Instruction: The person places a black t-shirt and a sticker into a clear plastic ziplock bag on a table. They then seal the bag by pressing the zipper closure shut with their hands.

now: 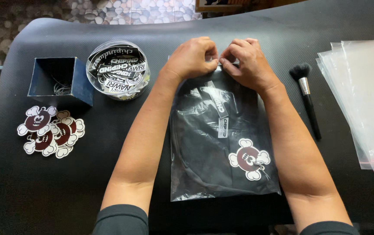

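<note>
Stickers (50, 130), blue box (61, 80) and round tub (117, 69) sat off left. My left hand (191, 56) and right hand (247, 61) pinched the clear bag (221, 143) shut along its far edge, mid-table; brush (307, 98) lay just right.

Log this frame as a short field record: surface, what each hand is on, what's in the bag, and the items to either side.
surface: black mat
left hand: pinching the bag's top edge
right hand: pinching the same edge, beside the left hand
bag: clear plastic, lying flat, holds a folded black garment and a cartoon sticker
left side: blue box, round clear tub of stickers, loose sticker pile
right side: brush, stack of empty clear bags
</note>
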